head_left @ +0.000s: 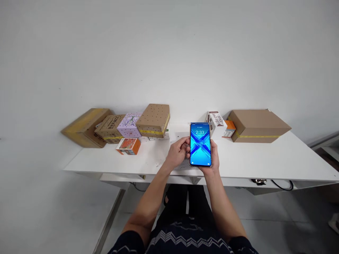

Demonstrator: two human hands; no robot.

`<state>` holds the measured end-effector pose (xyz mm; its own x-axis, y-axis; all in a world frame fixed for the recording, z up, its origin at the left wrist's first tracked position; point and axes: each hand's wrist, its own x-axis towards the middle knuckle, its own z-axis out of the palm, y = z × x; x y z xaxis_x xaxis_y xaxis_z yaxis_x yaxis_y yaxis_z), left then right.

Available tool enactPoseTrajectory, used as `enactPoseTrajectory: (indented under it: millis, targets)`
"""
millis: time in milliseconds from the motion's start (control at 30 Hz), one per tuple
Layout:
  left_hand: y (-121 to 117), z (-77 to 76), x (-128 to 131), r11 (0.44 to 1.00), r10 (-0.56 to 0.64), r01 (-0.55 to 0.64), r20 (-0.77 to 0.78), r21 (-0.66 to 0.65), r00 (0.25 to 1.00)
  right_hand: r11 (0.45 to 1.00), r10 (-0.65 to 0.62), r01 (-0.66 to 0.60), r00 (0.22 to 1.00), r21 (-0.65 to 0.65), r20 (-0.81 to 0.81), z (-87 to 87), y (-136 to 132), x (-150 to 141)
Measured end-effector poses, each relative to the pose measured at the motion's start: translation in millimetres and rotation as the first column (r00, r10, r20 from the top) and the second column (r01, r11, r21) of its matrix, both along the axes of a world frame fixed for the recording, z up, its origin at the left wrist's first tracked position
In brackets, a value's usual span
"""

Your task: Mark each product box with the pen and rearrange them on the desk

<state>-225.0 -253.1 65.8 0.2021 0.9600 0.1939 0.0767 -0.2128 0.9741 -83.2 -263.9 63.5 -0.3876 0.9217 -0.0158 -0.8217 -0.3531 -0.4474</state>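
Observation:
A smartphone (pixel 200 144) with a lit blue screen reading 2:33 is held upright over the near edge of the white table (pixel 265 158). My right hand (pixel 215 157) cradles it from behind and below, fingers wrapped round its right side. My left hand (pixel 178 152) has its fingers curled against the phone's left edge, thumb touching the side.
Along the table's back stand cardboard boxes: a large one (pixel 258 125) at the right, a dotted one (pixel 154 120), a lilac box (pixel 129 125) and two brown boxes (pixel 87 126) at the left. A small orange box (pixel 128 146) and a white carton (pixel 216 123) sit nearer.

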Motion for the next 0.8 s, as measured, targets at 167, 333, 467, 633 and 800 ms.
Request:
enactPoseTrajectory:
  millis: [167, 333, 467, 633, 800]
  targets:
    - [1.7, -2.8, 0.6, 1.0, -0.007, 0.007, 0.017, 0.006, 1.0, 1.0, -0.013, 0.014, 1.0, 0.014, -0.01, 0.7, -1.0, -0.5]
    - [0.5, -1.1, 1.3, 1.0, -0.006, 0.006, -0.001, 0.018, 1.0, 1.0, -0.02, 0.02, 1.0, 0.017, -0.006, 1.1, -1.7, -0.8]
    - [0.1, -1.0, 1.4, 1.0, -0.014, 0.014, 0.002, 0.026, 1.0, 1.0, -0.017, 0.017, 1.0, 0.018, -0.008, 1.2, -2.3, -0.1]
    - [2.6, -6.2, 1.0, 1.0, -0.01, 0.01, 0.01, 0.007, 1.0, 1.0, -0.022, 0.022, 1.0, 0.0, -0.001, 0.8, -1.5, -0.8]
    - [2.7, -7.4, -1.4, 0.993, 0.055, -0.04, -0.143, 0.108, 0.988, 1.0, -0.028, 0.028, 0.999, -0.013, 0.033, 3.9, -7.3, 1.8]
